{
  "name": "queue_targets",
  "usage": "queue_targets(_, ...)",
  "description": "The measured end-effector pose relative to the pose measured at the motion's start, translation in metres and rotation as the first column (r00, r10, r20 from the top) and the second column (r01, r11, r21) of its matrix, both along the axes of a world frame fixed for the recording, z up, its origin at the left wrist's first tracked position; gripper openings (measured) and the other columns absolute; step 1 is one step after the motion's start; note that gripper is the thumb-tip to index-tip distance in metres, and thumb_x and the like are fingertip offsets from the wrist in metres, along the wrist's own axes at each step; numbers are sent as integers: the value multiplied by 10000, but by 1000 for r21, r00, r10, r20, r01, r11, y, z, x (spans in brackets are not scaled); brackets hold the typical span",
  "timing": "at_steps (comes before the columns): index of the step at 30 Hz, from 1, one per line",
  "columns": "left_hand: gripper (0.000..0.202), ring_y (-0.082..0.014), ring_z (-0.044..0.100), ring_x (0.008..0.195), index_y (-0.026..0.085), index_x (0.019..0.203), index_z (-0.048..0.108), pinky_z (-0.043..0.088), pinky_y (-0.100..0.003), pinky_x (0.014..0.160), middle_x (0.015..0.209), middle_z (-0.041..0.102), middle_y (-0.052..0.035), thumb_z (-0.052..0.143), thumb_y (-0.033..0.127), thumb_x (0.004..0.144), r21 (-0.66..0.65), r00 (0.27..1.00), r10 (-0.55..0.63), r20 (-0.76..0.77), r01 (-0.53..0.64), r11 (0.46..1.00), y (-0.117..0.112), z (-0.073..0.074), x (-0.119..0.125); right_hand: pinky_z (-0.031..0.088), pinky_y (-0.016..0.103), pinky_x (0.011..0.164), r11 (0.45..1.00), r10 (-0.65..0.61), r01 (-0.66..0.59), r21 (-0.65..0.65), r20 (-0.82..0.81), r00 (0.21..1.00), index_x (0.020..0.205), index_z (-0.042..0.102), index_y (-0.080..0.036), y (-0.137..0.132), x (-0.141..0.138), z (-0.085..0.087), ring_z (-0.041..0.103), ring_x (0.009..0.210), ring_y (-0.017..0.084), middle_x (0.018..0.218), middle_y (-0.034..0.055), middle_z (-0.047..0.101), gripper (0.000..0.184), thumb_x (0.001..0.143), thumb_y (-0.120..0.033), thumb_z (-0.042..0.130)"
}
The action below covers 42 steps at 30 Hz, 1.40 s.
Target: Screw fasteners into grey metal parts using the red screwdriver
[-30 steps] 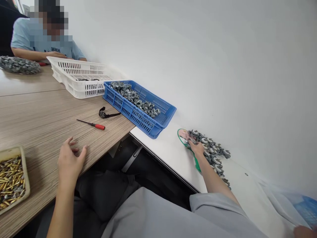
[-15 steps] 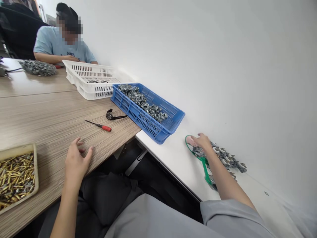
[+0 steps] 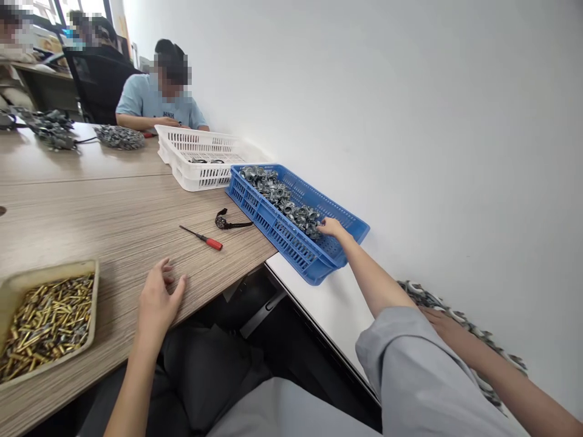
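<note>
My right hand (image 3: pixel 330 227) reaches over the near rim of a blue plastic basket (image 3: pixel 277 233). Its curled fingers close on a grey metal fitting at the right end of a heap of metal fittings (image 3: pixel 286 203); the fingertips are partly hidden. My left hand (image 3: pixel 160 297) rests at the table edge, open, thumb apart from the fingers, holding nothing. Nearest to it lies a screwdriver (image 3: pixel 213 243) with a red handle and dark shaft. Behind that is a black wristwatch (image 3: pixel 221 222), its strap touching the basket's side.
A tray of brass-coloured pins (image 3: pixel 50 321) sits at the left. Beyond the blue basket stands a white basket (image 3: pixel 200 176). A co-worker in light blue (image 3: pixel 146 100) sits behind it. Another person's arm (image 3: pixel 473 346) reaches toward metal parts (image 3: pixel 510 361) at the right. More parts (image 3: pixel 119 137) lie far left.
My right hand has moved from the green-rimmed fan and metal parts at the right into the blue basket. Another person's arm has appeared at the right. The view has swung left.
</note>
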<state>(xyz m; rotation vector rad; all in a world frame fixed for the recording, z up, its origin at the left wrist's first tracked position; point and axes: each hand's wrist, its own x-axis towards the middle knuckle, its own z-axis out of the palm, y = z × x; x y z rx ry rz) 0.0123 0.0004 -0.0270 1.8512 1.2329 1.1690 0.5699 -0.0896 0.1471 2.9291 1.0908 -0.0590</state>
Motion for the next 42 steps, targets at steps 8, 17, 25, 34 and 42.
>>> queue_targets(8,627,-258,694,882,170,1433,530,608,-459,836,1191,693,-143,580,552,939,-12,1000,-1,-29,1,1000,-2,5,1,606,475,955,985,-158,142,-99,-176,972,1362,645,-175,3,10,-18,689,1152,271,1360,111,661,407,1018,-386,693)
queue_targets(17,620,-260,689,892,161,1431,529,602,-470,877,1169,701,-133,592,521,930,-12,1000,-9,-29,9,1000,-1,5,0,622,368,848,986,-163,164,-15,-206,965,1334,665,-126,-2,10,-25,739,987,224,1222,118,732,414,992,-351,722)
queue_targets(25,601,-262,681,884,141,1425,529,597,-476,896,1122,707,-130,588,487,937,-2,1000,-8,-30,8,1000,2,3,5,582,290,788,998,-40,38,-57,-21,999,1162,774,-104,6,-4,-9,768,751,222,795,76,788,381,813,-257,794)
queue_targets(34,533,-253,684,895,159,1411,540,589,-462,925,1117,715,-119,608,403,942,6,1000,3,-26,-3,1000,5,3,9,581,396,795,986,52,-27,-162,149,987,1223,734,-158,14,-26,37,770,926,310,1120,202,786,512,786,-402,837)
queue_targets(42,508,-240,677,869,177,1386,553,575,-452,931,1086,719,-97,647,367,925,18,1000,13,-1,-13,1000,7,3,11,519,334,772,916,389,-401,-16,280,878,1341,669,-149,41,-106,99,727,996,313,1130,159,783,558,869,-445,706)
